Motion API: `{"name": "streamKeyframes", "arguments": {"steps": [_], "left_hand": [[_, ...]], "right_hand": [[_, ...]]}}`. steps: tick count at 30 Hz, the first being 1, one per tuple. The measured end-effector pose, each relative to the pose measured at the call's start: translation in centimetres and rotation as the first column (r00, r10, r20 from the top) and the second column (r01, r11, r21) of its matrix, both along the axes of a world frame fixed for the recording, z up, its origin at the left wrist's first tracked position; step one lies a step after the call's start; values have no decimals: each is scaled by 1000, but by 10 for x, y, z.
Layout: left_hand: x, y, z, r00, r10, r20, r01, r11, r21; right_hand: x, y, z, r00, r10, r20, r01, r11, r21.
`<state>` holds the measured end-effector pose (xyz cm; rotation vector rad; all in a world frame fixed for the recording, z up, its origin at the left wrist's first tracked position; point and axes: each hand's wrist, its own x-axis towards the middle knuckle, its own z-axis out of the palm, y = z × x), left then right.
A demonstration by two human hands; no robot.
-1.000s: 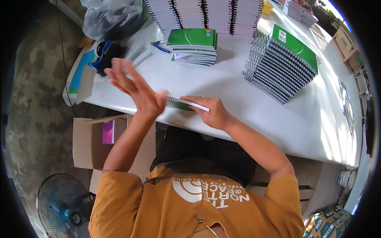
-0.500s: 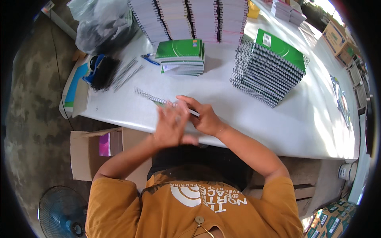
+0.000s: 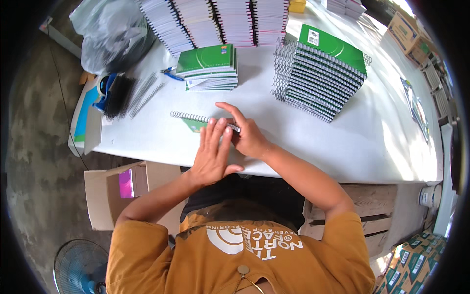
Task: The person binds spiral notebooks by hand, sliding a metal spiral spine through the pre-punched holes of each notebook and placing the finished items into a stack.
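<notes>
A green-covered notebook [image 3: 192, 123] stands tilted on its edge at the table's front, with a metal spiral coil [image 3: 188, 116] running along its upper edge and out past its left end. My right hand [image 3: 252, 139] grips the notebook's right end, its index finger raised. Against the coil, my left hand [image 3: 209, 159] lies flat with its fingers stretched out, hiding the notebook's middle. Beyond my hands sits a small pile of green notebooks [image 3: 204, 59]. Loose spiral coils [image 3: 143, 95] lie to the left, near blue-handled pliers [image 3: 174, 75].
A stack of coil-bound green notebooks [image 3: 328, 81] stands at the right. Tall stacks of bound pages [image 3: 237, 24] and a grey plastic bag [image 3: 112, 39] line the back. Left are a blue tape dispenser [image 3: 102, 104], an open cardboard box [image 3: 100, 198] below, and a fan [image 3: 81, 267].
My left hand was blurred with motion over the coil and is now sharp, fingers laid along it. My right index finger has lifted. The whole view has shifted slightly.
</notes>
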<state>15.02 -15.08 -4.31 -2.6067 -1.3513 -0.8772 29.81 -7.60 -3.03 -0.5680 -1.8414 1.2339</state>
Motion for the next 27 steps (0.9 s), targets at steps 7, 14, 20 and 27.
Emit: {"name": "streamKeyframes", "arguments": {"steps": [7, 14, 20, 27], "left_hand": [[2, 27, 73, 997, 69, -47, -71, 997, -42], [8, 36, 101, 987, -5, -159, -4, 999, -53], [17, 40, 119, 985, -30, -168, 27, 999, -17], [51, 84, 212, 932, -113, 345, 18, 963, 269]], "right_hand": [[-2, 2, -3, 997, 23, 74, -21, 999, -34], [-5, 5, -10, 997, -5, 82, 4, 1000, 4], [-3, 1, -1, 997, -21, 68, 27, 995, -93], [98, 7, 135, 717, -336, -611, 495, 862, 107]]}}
